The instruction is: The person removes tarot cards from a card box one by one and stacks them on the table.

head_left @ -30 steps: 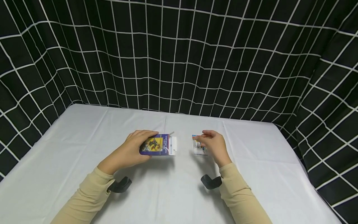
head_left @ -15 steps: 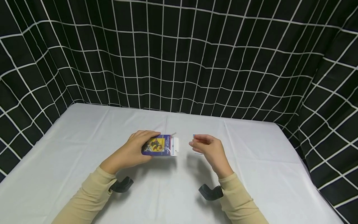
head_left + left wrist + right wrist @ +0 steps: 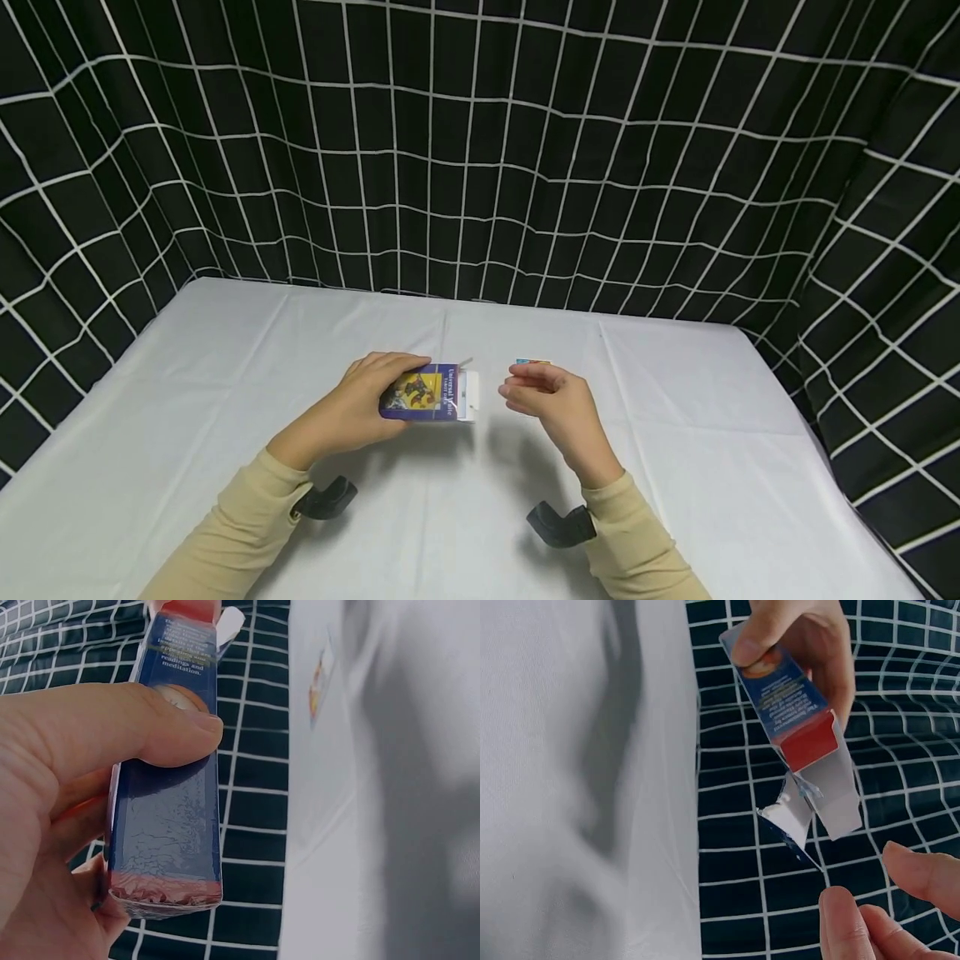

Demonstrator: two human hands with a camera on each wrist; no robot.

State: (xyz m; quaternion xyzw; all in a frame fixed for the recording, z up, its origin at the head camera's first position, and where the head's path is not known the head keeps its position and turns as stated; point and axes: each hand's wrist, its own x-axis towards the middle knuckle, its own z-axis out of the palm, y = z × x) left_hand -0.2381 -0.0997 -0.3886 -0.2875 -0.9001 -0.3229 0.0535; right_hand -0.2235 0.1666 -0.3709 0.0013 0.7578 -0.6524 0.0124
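Note:
My left hand (image 3: 341, 408) grips a purple-blue tarot deck box (image 3: 412, 396), thumb along one narrow side and fingers round the other. The box lies sideways above the table, its end toward the right hand opened. White flaps (image 3: 832, 791) stick out of that end in the right wrist view. My right hand (image 3: 558, 408) hovers just right of the flaps, fingers loosely bent and thumb apart from them, nothing between. Beyond it a flat card with a printed picture (image 3: 532, 362) lies on the table, mostly hidden by the hand; the left wrist view shows that printed card (image 3: 321, 682) too.
A white cloth covers the table (image 3: 450, 517). A black curtain with a white grid (image 3: 465, 150) stands behind it and at both sides. Black wrist mounts (image 3: 562, 525) jut inward from both tan sleeves.
My right hand has moved a little left, from over the printed card toward the box's opened end, and now hides most of the card. The left hand and box have hardly moved.

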